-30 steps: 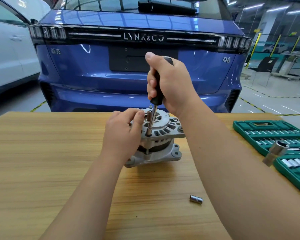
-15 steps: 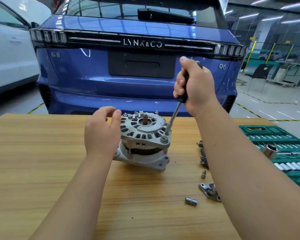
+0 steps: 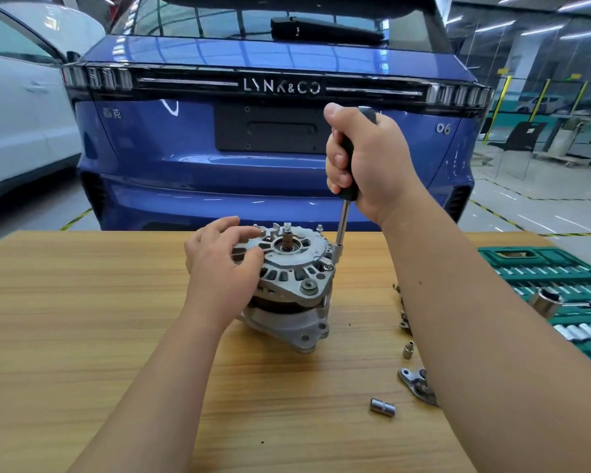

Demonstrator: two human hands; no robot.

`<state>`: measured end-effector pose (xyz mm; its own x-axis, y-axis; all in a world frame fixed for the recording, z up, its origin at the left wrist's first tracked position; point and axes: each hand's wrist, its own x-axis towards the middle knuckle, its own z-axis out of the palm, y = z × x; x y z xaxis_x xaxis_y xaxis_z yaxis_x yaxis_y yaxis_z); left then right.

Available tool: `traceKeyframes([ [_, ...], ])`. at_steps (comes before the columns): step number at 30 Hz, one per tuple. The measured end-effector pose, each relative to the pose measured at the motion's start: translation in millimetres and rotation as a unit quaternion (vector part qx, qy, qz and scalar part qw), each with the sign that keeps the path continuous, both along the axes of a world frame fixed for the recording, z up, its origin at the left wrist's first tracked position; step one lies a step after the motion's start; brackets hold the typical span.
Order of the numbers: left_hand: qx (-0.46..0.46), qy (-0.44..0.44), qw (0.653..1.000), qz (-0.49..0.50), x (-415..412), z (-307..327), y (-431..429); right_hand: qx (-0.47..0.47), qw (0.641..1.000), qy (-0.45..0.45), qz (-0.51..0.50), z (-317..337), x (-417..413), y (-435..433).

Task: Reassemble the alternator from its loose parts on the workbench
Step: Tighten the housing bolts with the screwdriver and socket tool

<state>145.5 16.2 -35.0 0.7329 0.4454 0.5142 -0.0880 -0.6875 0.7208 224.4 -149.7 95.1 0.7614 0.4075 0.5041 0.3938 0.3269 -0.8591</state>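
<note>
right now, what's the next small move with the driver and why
Probably press the driver down squarely and start turning it. The right hand grips its handle, the shaft stands near upright with its tip at the alternator's right rim, and the left hand rests on its top to brace it. Whether the tip is fully seated is unclear.

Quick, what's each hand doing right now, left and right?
Left hand: open, fingers resting on top of the alternator.
Right hand: closed around the driver handle, tip at the alternator's right edge.
</note>
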Motion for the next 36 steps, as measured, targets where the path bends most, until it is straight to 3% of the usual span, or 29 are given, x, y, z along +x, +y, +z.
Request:
traceKeyframes([
  [7, -0.058, 0.011, 0.998, -0.034, 0.9, 7.0, 6.6, 0.013, 0.998, 0.033, 0.049, -3.7, -2.9, 7.7],
  [11, 0.009, 0.003, 0.999, 0.050, -8.6, 24.2, -8.5, -0.003, 0.998, 0.069, -0.008, -2.3, -5.7, 12.2],
  [13, 0.035, -0.008, 0.999, 0.000, -16.3, 33.6, -31.3, 0.003, 0.995, 0.090, -0.048, -2.1, -6.9, 12.0],
  [16, 0.061, 0.052, 0.994, -0.076, -21.2, 36.5, -64.8, -0.019, 0.995, 0.050, -0.079, -4.8, -12.8, 11.0],
  [19, 0.041, 0.060, 0.996, -0.053, -18.4, 37.7, -74.7, -0.087, 0.992, -0.005, -0.094, -7.6, -19.8, 12.8],
  [23, 0.023, 0.073, 0.997, -0.020, -13.5, 42.0, -78.2, -0.112, 0.993, 0.013, -0.021, -18.5, -25.8, 1.5],
  [28, 0.074, 0.096, 0.989, -0.080, -13.1, 44.6, -69.7, -0.292, 0.952, -0.089, -0.030, -61.9, -27.3, -26.1],
  [32, 0.084, 0.107, 0.984, -0.112, -13.9, 41.9, -62.5, -0.297, 0.941, -0.146, -0.069, -64.4, -23.0, -32.2],
  [36, 0.056, 0.070, 0.994, -0.064, -11.3, 40.6, -70.4, -0.259, 0.948, -0.117, -0.146, -67.5, -21.7, -26.5],
])
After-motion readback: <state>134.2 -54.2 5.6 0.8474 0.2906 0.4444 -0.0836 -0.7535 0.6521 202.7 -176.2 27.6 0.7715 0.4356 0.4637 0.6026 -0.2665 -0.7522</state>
